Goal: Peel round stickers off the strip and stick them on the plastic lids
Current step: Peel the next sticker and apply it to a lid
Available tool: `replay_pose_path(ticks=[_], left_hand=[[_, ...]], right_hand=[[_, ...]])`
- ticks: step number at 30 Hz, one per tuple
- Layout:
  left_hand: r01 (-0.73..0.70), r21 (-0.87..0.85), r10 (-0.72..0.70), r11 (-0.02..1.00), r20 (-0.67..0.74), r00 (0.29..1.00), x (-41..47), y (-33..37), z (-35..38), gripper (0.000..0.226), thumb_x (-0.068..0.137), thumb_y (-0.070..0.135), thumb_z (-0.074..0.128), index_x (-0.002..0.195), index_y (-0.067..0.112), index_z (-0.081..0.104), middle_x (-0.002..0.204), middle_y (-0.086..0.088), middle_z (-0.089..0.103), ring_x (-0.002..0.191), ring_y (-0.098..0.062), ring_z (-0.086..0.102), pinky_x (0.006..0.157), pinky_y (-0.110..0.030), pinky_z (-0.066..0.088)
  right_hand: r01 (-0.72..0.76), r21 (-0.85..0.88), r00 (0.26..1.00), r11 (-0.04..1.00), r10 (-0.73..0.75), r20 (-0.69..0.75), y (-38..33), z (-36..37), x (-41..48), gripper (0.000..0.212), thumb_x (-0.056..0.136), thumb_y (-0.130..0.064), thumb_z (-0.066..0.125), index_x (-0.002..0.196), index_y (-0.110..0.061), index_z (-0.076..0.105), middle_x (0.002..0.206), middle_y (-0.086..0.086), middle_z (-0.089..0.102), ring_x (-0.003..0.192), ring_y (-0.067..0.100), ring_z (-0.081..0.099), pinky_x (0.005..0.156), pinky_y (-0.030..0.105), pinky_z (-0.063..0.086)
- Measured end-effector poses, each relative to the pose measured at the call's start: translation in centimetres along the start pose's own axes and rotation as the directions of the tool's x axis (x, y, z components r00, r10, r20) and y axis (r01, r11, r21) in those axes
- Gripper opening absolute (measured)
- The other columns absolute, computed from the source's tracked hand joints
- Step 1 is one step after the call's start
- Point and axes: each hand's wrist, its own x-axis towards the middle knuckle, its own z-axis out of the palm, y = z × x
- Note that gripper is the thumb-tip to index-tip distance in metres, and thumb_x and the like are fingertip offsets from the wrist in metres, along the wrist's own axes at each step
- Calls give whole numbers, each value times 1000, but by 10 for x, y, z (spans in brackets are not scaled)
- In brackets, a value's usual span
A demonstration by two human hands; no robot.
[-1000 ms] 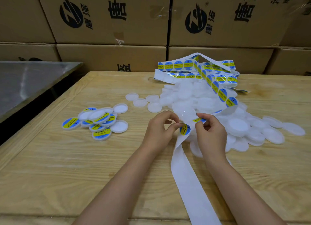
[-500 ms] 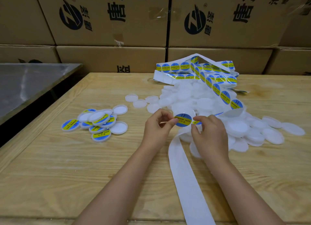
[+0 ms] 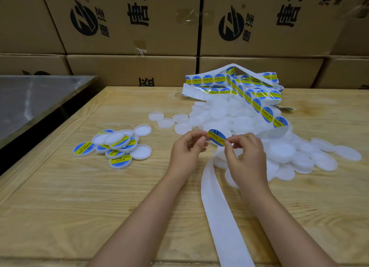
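A round blue and yellow sticker (image 3: pixel 216 137) is held off the table between my hands. My left hand (image 3: pixel 187 149) pinches its left edge, and my right hand (image 3: pixel 246 157) pinches its right edge. The white backing strip (image 3: pixel 219 216) runs out from under my right hand toward the near table edge, bare of stickers. Farther back, the strip's unpeeled part (image 3: pixel 259 106) with several stickers loops over a heap of plain white plastic lids (image 3: pixel 225 116). Several lids with stickers on them (image 3: pixel 114 144) lie in a small pile at the left.
The wooden table (image 3: pixel 79 196) carries everything. A grey metal surface (image 3: pixel 30 100) borders it on the left, across a dark gap. Stacked cardboard boxes (image 3: pixel 127 27) form a wall behind the table. Loose white lids (image 3: pixel 327 156) spread out at the right.
The sticker has come off the strip and risen slightly. It was half peeled in my left fingers a second ago, and now both hands hold it by its edges.
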Motion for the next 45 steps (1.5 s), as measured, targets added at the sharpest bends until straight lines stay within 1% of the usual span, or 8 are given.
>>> replay_pose_path(ticks=[4, 9, 15, 19, 26, 32, 40, 45], left_hand=[[106, 112, -107, 988, 7, 994, 2, -8, -1, 46, 97, 5, 46, 138, 25, 43, 123, 1, 58, 101, -10, 64, 94, -26, 49], [-146, 636, -58, 757, 289, 956, -4, -16, 1, 37, 87, 15, 56, 123, 22, 62, 118, 5, 66, 110, -11, 60, 95, -25, 44], [-395, 700, 91, 595, 430, 898, -8, -14, 3, 21, 82, 19, 61, 102, 25, 65, 73, 10, 56, 72, -12, 48, 72, -32, 40], [-349, 767, 108, 538, 349, 931, -7, -18, 3, 29, 83, 27, 62, 111, 23, 65, 95, 4, 69, 91, -16, 59, 86, -28, 39], [-98, 639, -51, 763, 211, 976, -4, -16, -2, 32, 72, 39, 73, 96, 26, 56, 96, 9, 65, 89, -10, 61, 77, -27, 49], [66, 264, -72, 962, 12, 997, 2, -7, -11, 64, 74, -14, 49, 106, 41, 52, 109, 11, 58, 96, -17, 63, 72, -20, 52], [122, 16, -121, 992, -51, 991, 9, -7, -15, 38, 85, -9, 56, 111, 19, 62, 96, 4, 65, 79, 3, 64, 73, -15, 51], [55, 27, -56, 998, 48, 997, 5, -2, -14, 25, 89, 7, 62, 100, 29, 66, 75, 13, 71, 68, 5, 62, 61, -9, 45]], right_hand=[[23, -63, 996, 998, -28, -87, 3, 1, 2, 5, 85, -3, 61, 86, -7, 64, 86, 0, 50, 89, 23, 49, 75, 19, 31], [136, -62, 987, 989, -140, -79, 0, 0, 1, 18, 83, -8, 56, 100, -7, 62, 95, -6, 55, 93, 15, 48, 83, 21, 35], [215, -383, 974, 898, -226, 17, 5, 2, -1, 32, 81, -9, 62, 113, -7, 59, 88, 1, 69, 87, 23, 62, 100, 34, 24], [127, -527, 992, 840, -107, 69, 9, 0, 0, 37, 82, -18, 64, 118, -12, 57, 85, -1, 68, 89, 24, 62, 107, 37, 15], [113, -506, 975, 855, 3, 223, 12, -1, 4, 44, 83, -15, 61, 125, -15, 52, 85, 2, 66, 91, 31, 53, 88, 34, 32], [93, -412, 977, 906, -4, 213, 15, 2, 4, 41, 83, -12, 61, 123, -13, 54, 79, 2, 68, 82, 33, 58, 78, 39, 41], [-65, -56, 986, 996, 72, 151, 17, 7, 3, 45, 87, -18, 59, 130, -22, 46, 84, -18, 57, 79, 10, 54, 68, 23, 36], [-183, 205, 980, 962, 160, 122, 11, 5, 4, 42, 85, -22, 64, 123, -30, 46, 86, -21, 65, 67, 1, 53, 64, 7, 39]])
